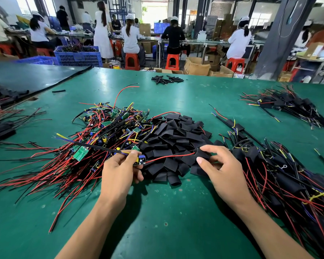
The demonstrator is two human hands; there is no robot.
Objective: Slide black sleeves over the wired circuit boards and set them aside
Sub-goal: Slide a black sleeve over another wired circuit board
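Fingers (129,156) of the left hand (120,172) pinch a small board (140,160) with a blue part on top, held low over the table (157,221) at the near edge of the sleeve pile (172,139). Its long axis runs left to right. A black lead (94,146) trails up-left; a red wire (168,156) reaches right to a flat black sleeve (202,155), pinched by the right hand (223,171).

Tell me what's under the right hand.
Black sleeves at the pile's edge, one pinched by the right hand, over the green mat. Anything beneath the palm is hidden.
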